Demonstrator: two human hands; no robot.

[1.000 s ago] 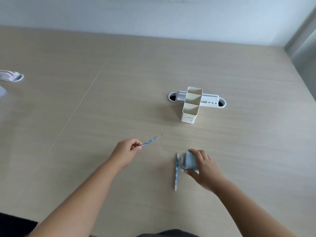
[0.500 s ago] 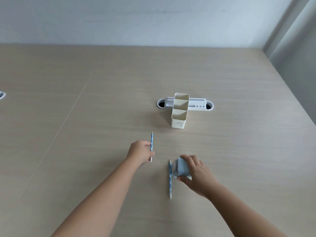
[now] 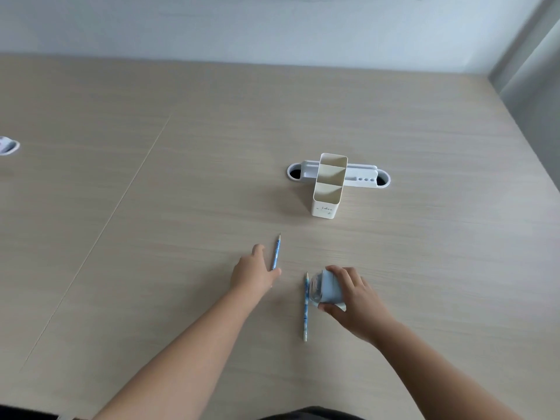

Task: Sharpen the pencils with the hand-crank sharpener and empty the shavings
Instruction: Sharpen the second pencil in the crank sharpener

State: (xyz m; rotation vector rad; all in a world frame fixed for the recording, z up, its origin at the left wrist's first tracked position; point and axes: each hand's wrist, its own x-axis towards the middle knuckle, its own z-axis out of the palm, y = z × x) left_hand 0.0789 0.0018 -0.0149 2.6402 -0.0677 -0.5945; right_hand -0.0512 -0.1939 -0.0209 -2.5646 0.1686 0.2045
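Note:
A light blue hand-crank sharpener (image 3: 328,291) sits on the wooden table (image 3: 151,237), with my right hand (image 3: 357,301) wrapped around it from the right. A blue patterned pencil (image 3: 305,310) lies on the table just left of the sharpener, its tip pointing away from me. A second blue pencil (image 3: 276,253) lies further left, also tip away. My left hand (image 3: 253,272) rests beside it with the thumb spread off to the left and the fingertips touching its near end.
A white three-compartment pen holder (image 3: 328,189) stands behind the pencils, in front of a white cable-port cover (image 3: 362,175) set into the table. A small white object (image 3: 7,145) lies at the far left edge. The table's right edge runs close to a wall.
My left hand has swung the pencil from pointing right to pointing away, laid it on the table and loosened its grip. The right hand has stayed on the sharpener.

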